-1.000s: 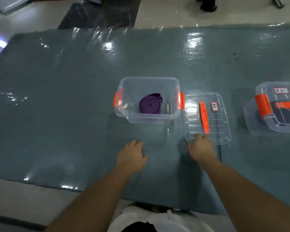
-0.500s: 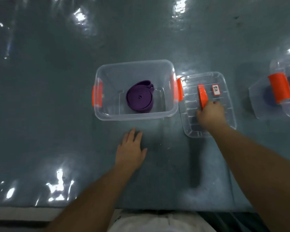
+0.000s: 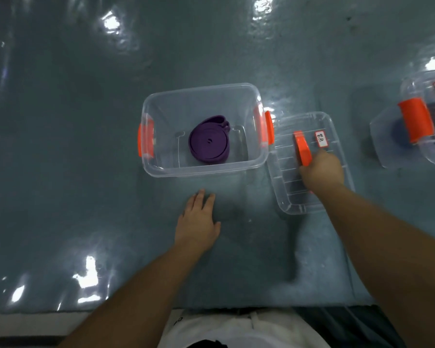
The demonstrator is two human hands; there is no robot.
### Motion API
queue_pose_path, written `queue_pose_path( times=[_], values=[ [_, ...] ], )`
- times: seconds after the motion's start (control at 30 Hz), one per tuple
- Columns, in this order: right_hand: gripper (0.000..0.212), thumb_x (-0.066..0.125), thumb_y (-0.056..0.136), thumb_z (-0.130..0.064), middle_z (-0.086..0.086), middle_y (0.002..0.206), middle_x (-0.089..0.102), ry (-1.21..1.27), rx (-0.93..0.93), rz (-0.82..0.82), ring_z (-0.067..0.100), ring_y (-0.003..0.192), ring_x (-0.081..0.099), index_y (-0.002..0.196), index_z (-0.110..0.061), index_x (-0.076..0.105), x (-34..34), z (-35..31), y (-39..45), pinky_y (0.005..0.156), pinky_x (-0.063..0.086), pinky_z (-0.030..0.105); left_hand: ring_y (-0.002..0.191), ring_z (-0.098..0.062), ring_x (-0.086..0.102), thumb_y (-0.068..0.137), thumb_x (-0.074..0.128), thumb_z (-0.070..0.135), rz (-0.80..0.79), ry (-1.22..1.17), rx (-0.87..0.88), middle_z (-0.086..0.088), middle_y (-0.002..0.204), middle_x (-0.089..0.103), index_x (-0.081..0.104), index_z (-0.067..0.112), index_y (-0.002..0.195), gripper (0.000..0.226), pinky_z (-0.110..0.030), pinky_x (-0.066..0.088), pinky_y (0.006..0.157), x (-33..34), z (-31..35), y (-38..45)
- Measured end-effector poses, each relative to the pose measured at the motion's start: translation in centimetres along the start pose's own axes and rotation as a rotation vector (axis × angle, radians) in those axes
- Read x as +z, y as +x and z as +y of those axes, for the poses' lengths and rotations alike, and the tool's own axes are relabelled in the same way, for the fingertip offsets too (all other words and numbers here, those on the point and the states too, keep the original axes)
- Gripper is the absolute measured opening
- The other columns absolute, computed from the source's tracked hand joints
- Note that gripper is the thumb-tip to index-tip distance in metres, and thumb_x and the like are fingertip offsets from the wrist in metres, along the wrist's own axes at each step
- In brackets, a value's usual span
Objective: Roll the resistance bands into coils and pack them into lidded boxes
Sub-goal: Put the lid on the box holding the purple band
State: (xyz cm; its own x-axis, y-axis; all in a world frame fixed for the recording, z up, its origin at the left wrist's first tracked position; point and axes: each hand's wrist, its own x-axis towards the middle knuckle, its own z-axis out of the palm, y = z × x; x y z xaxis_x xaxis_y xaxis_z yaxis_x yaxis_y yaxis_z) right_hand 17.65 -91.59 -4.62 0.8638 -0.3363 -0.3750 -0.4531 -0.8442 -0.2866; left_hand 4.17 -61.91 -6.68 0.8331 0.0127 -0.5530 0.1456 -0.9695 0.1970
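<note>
A clear open box (image 3: 204,169) with orange side latches stands on the bench (image 3: 60,172), which is covered in glossy grey-blue film. A purple resistance band (image 3: 209,140), rolled into a flat coil with its loose end curling at the far side, lies on the floor of this box, about in the middle.

Just right of the box, touching or nearly touching its right latch, the clear lid (image 3: 286,197) lies flat on the bench. It carries an orange handle (image 3: 302,148) along its middle and a small white label (image 3: 321,138) with dark writing beside the handle.

The right hand (image 3: 323,172) rests on the lid with its grip curled about the near end of the orange handle; the fingers are hidden under the hand, so how firmly they clamp it I cannot tell.

The left hand (image 3: 197,222) lies flat on the bench just near of the box, palm down, grip apart with fingers stretched towards the box and holding nothing.

At the far right edge a second clear box (image 3: 392,146) sits with its lid on, an orange latch facing left and something dark inside
</note>
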Motion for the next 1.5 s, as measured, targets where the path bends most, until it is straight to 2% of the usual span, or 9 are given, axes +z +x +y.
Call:
queue_pose_path(
  times=[0.13, 0.33, 0.53, 0.7, 0.83, 0.97, 1.13, 1.37, 1.5],
  values=[
    [0.017, 0.068, 0.081, -0.018, 0.023, 0.084, 0.07, 0.079, 0.056, 0.01, 0.04, 0.076, 0.065, 0.084, -0.001, 0.067, 0.0, 1.4, -2.3, 0.066, 0.046, 0.036, 0.159, -0.026, 0.011, 0.095, 0.063, 0.042, -0.063, -0.014, 0.018, 0.001, 0.175, 0.005, 0.021, 0.029, 0.164, 0.081, -0.047, 0.03, 0.124, -1.1, -0.7, -0.2],
    [0.018, 0.064, 0.083, -0.016, 0.018, 0.068, 0.067, 0.252, 0.102, 0.075, 0.04, 0.07, 0.065, 0.07, -0.003, 0.067, -2.8, 1.0, -4.8, 0.066, 0.053, 0.039, 0.152, -0.027, 0.028, 0.094, 0.059, 0.031, 0.004, -0.077, 0.072, -0.002, 0.17, 0.023, 0.033, 0.023, 0.16, 0.072, -0.039, 0.031, 0.122, -3.8, -1.3, -1.9],
    [0.018, 0.067, 0.084, -0.02, 0.017, 0.069, 0.067, 0.301, 0.014, 0.211, 0.041, 0.073, 0.065, 0.075, -0.004, 0.069, -6.1, -2.0, -6.1, 0.065, 0.047, 0.036, 0.133, -0.023, 0.05, 0.094, 0.061, 0.026, 0.108, -0.122, 0.179, 0.001, 0.146, 0.052, 0.054, 0.02, 0.144, 0.051, -0.034, 0.04, 0.113, -7.6, -2.7, -3.3],
    [0.012, 0.071, 0.082, -0.019, 0.01, 0.082, 0.071, 0.314, -0.118, 0.256, 0.032, 0.076, 0.062, 0.091, -0.011, 0.074, -7.9, -6.5, -6.8, 0.07, 0.046, 0.033, 0.124, -0.025, 0.056, 0.09, 0.063, 0.021, 0.337, -0.185, 0.174, -0.001, 0.132, 0.062, 0.063, 0.017, 0.133, 0.043, -0.038, 0.047, 0.106, -10.0, -4.3, -4.4],
    [0.02, 0.073, 0.084, -0.032, 0.006, 0.091, 0.072, 0.215, -0.28, 0.202, 0.029, 0.076, 0.064, 0.096, -0.017, 0.073, -7.5, -10.2, -7.1, 0.07, 0.052, 0.034, 0.118, -0.026, 0.06, 0.091, 0.065, 0.018, 0.483, -0.292, 0.126, -0.002, 0.125, 0.066, 0.067, 0.016, 0.128, 0.037, -0.041, 0.049, 0.102, -11.9, -5.9, -4.0],
    [0.027, 0.072, 0.086, -0.03, 0.009, 0.11, 0.065, 0.014, -0.451, 0.078, 0.032, 0.098, 0.065, 0.11, -0.018, 0.072, -6.7, -14.0, -7.2, 0.083, 0.052, 0.037, 0.101, -0.019, 0.062, 0.089, 0.066, 0.016, 0.577, -0.446, 0.097, 0.007, 0.104, 0.063, 0.069, 0.022, 0.112, 0.024, -0.04, 0.054, 0.09, -13.5, -7.3, -3.6],
    [0.032, 0.066, 0.086, -0.024, 0.01, 0.114, 0.063, -0.204, -0.675, -0.017, 0.032, 0.115, 0.058, 0.117, -0.015, 0.069, -6.5, -18.2, -7.0, 0.094, 0.052, 0.042, 0.102, -0.017, 0.063, 0.093, 0.068, 0.021, 0.576, -0.596, -0.018, 0.004, 0.108, 0.066, 0.069, 0.019, 0.115, 0.022, -0.031, 0.05, 0.09, -15.3, -8.7, -2.2],
    [0.041, 0.065, 0.084, -0.021, 0.005, 0.122, 0.06, -0.475, -0.859, -0.086, 0.029, 0.118, 0.055, 0.125, -0.019, 0.064, -5.2, -22.1, -5.9, 0.096, 0.052, 0.045, 0.098, -0.013, 0.067, 0.098, 0.066, 0.031, 0.503, -0.795, -0.096, 0.007, 0.111, 0.071, 0.067, 0.019, 0.122, 0.027, -0.026, 0.048, 0.085, -17.0, -8.8, 0.0],
    [0.042, 0.062, 0.086, -0.015, 0.002, 0.125, 0.06, -0.476, -0.883, -0.082, 0.029, 0.118, 0.054, 0.127, -0.02, 0.063, -4.0, -22.1, -5.2, 0.095, 0.052, 0.045, 0.102, -0.021, 0.071, 0.097, 0.065, 0.026, 0.486, -0.76, -0.094, 0.003, 0.117, 0.074, 0.065, 0.021, 0.126, 0.03, -0.038, 0.056, 0.091, -17.4, -7.9, 0.9]
  ],
)
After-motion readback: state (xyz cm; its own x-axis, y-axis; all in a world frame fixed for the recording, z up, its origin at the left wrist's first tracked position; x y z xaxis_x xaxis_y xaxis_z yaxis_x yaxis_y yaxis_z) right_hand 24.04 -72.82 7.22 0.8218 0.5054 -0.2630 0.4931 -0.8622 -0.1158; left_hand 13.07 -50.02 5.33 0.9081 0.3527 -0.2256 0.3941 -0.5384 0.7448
